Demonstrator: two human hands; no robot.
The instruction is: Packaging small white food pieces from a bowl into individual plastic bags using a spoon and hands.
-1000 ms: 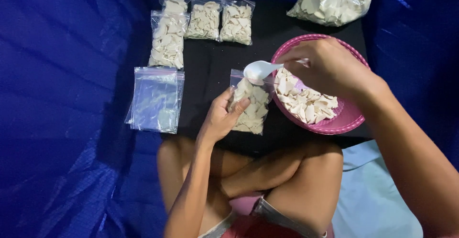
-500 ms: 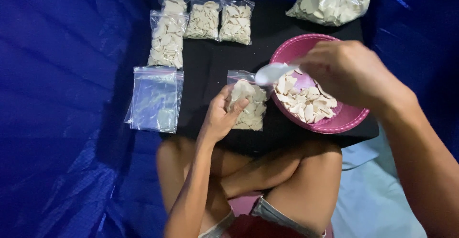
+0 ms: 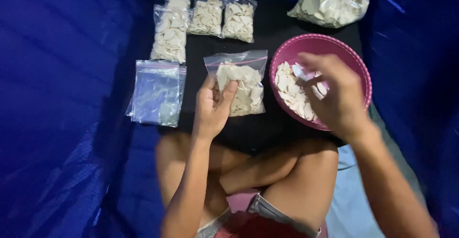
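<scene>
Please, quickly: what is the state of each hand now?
Left hand: closed on the half-filled clear bag of white chips.
Right hand: over the pink bowl; blurred, so what it holds cannot be told.

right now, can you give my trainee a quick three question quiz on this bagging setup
1. Which hand grips the clear zip bag of pale chips in the middle of the black mat?
2. True or false: the round pink plastic bowl is empty.
3. How many filled small bags lie in the group at the far left of the mat: A two, B four, C six?

Key
1. The left hand; its fingers pinch the bag's left side.
2. False: pale chips lie in it, with the right hand over them.
3. B: four filled small bags, beyond the stack of empty clear bags.
</scene>
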